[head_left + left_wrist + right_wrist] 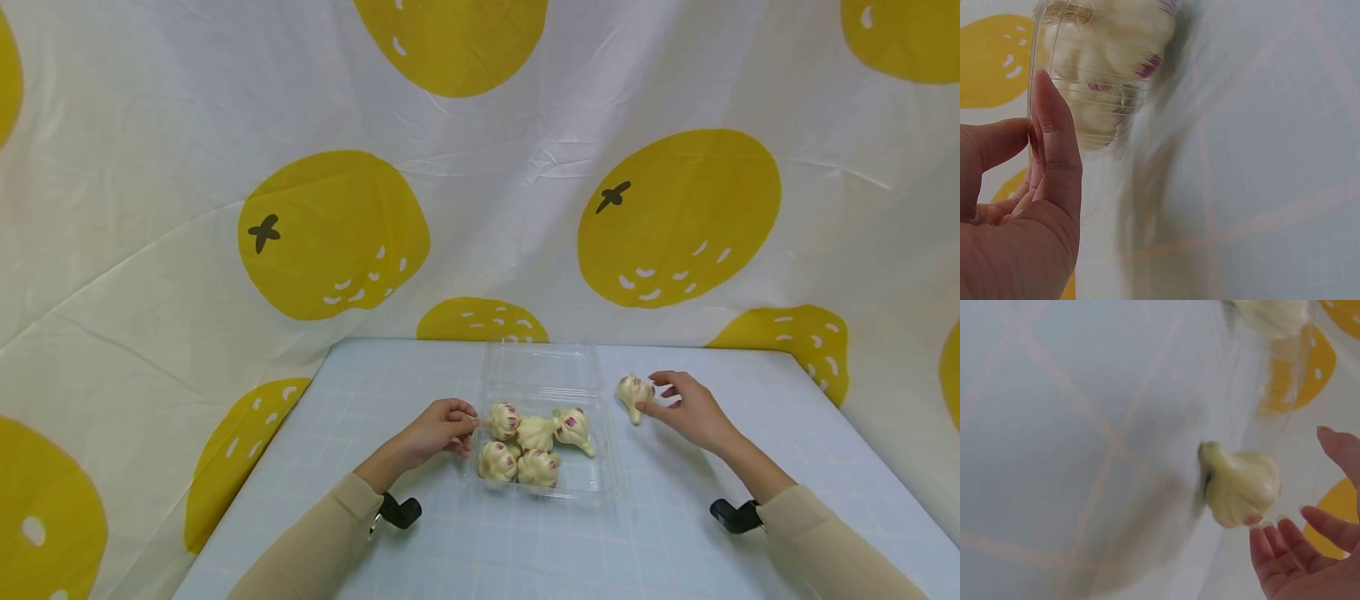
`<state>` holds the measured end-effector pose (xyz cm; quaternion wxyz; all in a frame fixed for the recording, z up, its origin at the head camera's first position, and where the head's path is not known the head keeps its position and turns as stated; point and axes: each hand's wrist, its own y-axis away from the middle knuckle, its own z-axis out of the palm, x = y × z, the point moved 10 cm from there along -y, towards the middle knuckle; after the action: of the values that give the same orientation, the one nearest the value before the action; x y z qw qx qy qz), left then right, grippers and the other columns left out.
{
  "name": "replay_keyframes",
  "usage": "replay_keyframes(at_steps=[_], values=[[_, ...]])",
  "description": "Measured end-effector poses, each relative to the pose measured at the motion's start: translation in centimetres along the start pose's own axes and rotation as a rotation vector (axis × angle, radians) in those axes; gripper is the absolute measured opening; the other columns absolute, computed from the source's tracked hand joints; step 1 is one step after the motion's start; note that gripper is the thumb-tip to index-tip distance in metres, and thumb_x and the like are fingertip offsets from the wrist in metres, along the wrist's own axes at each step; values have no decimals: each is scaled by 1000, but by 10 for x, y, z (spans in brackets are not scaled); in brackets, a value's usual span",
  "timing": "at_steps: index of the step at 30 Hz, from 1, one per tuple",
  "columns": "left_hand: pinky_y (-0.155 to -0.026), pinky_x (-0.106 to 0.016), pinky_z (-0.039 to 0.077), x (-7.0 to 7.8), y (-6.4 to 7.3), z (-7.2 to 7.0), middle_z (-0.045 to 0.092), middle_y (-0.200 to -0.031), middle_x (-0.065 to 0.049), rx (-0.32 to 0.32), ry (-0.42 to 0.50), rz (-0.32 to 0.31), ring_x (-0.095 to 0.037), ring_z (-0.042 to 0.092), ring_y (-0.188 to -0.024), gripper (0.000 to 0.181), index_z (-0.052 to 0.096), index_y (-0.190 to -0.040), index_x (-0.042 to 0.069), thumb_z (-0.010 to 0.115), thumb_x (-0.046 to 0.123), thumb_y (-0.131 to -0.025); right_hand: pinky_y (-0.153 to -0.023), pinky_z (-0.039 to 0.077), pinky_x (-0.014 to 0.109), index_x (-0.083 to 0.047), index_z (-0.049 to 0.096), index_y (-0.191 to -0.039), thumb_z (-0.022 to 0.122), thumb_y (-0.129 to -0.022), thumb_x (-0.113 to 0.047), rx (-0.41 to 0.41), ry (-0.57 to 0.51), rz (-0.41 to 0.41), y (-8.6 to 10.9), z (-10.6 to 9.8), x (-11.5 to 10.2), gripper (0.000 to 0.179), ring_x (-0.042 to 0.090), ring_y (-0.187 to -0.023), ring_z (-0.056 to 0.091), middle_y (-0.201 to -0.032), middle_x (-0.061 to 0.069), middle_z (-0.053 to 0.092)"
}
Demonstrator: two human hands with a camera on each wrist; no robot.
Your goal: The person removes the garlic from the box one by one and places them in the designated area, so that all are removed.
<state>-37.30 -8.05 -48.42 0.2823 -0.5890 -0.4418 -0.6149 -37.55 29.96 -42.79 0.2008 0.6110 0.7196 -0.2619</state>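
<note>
A clear plastic clamshell box [592,479] lies with its lid folded back, and several garlic bulbs [537,467] sit in its base, mostly toward the left side. At the box's left edge, my left hand [442,427] pinches the thin rim between thumb and fingers, as the left wrist view also shows [1041,187]. A single garlic bulb [634,392] rests on the table to the right of the box. Beside that bulb, my right hand [690,412] has its fingers spread. Its fingertips [1254,534] are at the bulb's edge; whether they touch is hard to tell.
The transparent lid [542,367] lies flat behind the base. A pale checked cloth covers the table [525,550]. Behind it hangs a white curtain [495,217] with large yellow fruit prints.
</note>
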Motion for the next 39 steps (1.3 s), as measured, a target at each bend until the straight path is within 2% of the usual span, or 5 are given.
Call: replay_keyframes(at_steps=[7, 15, 24, 31, 39], values=[[-63, -26, 58, -1, -1, 0, 59, -81, -7, -5, -3, 7, -15, 60, -67, 26, 53, -119, -6, 63, 11, -102, -87, 58, 50, 7, 54, -135, 77, -93, -24, -10, -34, -62, 6, 2, -25, 57, 38, -107, 61, -129, 26, 58], [-63, -27, 58, -2, -3, 0, 59, -80, -6, -8, -7, 11, -15, 60, -67, 27, 53, -119, -5, 64, 14, -102, -91, 57, 51, 5, 56, -135, 77, -93, -27, -64, -70, -132, 14, 13, -56, 57, 33, -105, 64, -127, 23, 63], [-62, -27, 58, -2, -3, -2, 59, -82, -7, -7, -7, 9, -15, 60, -68, 27, 53, -119, -5, 63, 14, -103, -87, 59, 48, 3, 63, -125, 81, -90, -24, -110, -68, -248, 18, 28, -90, 48, 34, -101, 66, -114, 20, 66], [-62, -27, 58, -2, -4, -1, 59, -81, -7, -13, -4, 7, -15, 60, -67, 26, 53, -119, -5, 63, 13, -103, -88, 58, 51, 6, 62, -126, 81, -89, -22, -148, -70, -293, 19, 40, -101, 50, 38, -102, 67, -120, 23, 65], [-62, -27, 58, -2, -3, -2, 59, -81, -8, -10, -6, 2, -15, 60, -67, 28, 53, -120, -5, 64, 14, -103, -84, 60, 44, 10, 61, -125, 81, -89, -22, -186, -52, -306, 17, 50, -108, 52, 37, -102, 67, -120, 25, 64]])
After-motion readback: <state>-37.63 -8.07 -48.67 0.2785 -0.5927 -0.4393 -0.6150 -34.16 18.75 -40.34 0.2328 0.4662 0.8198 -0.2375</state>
